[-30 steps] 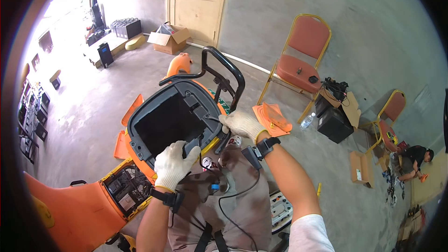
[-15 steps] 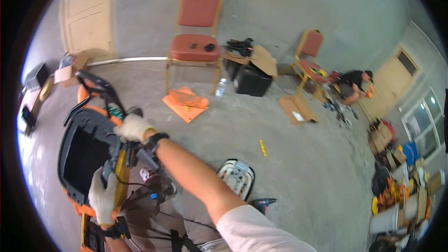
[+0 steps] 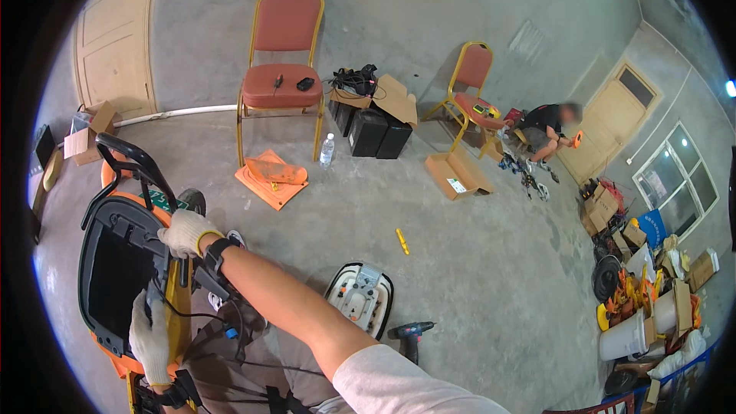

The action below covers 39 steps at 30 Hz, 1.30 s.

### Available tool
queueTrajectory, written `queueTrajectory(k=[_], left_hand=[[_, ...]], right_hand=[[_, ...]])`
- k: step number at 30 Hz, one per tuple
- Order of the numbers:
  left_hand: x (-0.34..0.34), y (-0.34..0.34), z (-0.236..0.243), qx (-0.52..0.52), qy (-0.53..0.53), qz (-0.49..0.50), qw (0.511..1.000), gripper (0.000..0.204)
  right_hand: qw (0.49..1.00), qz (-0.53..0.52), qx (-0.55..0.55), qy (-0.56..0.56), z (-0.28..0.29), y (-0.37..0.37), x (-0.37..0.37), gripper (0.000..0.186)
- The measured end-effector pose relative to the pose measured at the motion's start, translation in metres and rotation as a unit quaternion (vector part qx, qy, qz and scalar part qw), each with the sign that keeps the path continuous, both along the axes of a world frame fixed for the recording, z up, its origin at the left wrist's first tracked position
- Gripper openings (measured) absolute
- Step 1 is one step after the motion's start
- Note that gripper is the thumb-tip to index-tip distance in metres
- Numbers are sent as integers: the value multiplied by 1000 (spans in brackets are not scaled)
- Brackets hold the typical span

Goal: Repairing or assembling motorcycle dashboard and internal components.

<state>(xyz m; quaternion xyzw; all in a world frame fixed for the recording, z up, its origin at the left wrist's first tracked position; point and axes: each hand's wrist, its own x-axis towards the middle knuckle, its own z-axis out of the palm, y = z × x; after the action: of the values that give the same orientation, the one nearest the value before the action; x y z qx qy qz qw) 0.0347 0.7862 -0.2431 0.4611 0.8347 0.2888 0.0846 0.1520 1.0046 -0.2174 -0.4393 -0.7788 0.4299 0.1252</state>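
Observation:
An orange scooter body with an open black storage compartment (image 3: 115, 261) stands at my left. My right hand (image 3: 188, 231), in a cream knit glove, reaches across to the compartment's far right rim. Its fingers are bent down there, and what they grip is hidden. My left hand (image 3: 150, 337), gloved alike, is at the near right rim, thumb and fingers closed round a dark piece with a black cable (image 3: 195, 315) running from it. A blue connector (image 3: 231, 333) sits along that cable. Beyond the compartment rises a black grab rail (image 3: 142, 155), with a green plate (image 3: 162, 199) below it.
On the floor lie a scooter seat (image 3: 360, 299), underside up, a cordless drill (image 3: 412, 331) and a yellow tool (image 3: 402, 241). Farther off are a red chair (image 3: 281, 86), a bottle (image 3: 327, 151) and black boxes (image 3: 369, 133). A person (image 3: 546, 126) crouches at right, near piled boxes and buckets (image 3: 625, 337).
The view has turned, so the room sits farther left in the picture. My right hand is slightly lower along the compartment's rim. The left hand stays at the near rim.

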Motion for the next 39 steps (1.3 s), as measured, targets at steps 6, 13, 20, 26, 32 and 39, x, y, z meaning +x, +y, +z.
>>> queueTrajectory(k=[6, 13, 20, 26, 32, 39], left_hand=[[-17, 3, -15, 60, -35, -19, 997, 41], [-17, 3, -16, 54, -22, -9, 998, 36], [-21, 9, -24, 10, 26, 41, 999, 41], [-23, 10, -27, 9, 58, 76, 995, 44], [-28, 12, -36, -14, 41, 69, 997, 39], [-33, 12, -46, -77, 166, 38, 982, 18]], right_hand=[[999, 7, -33, -16, -2, -22, -6, 52], [982, -13, -183, 51, -16, -29, -22, 56], [815, 12, -467, 343, -45, -62, -64, 30], [716, -29, -559, 416, -43, -63, -117, 21], [746, -2, -532, 401, -28, -66, -100, 24], [951, 133, 34, 278, -28, -82, -46, 39]])
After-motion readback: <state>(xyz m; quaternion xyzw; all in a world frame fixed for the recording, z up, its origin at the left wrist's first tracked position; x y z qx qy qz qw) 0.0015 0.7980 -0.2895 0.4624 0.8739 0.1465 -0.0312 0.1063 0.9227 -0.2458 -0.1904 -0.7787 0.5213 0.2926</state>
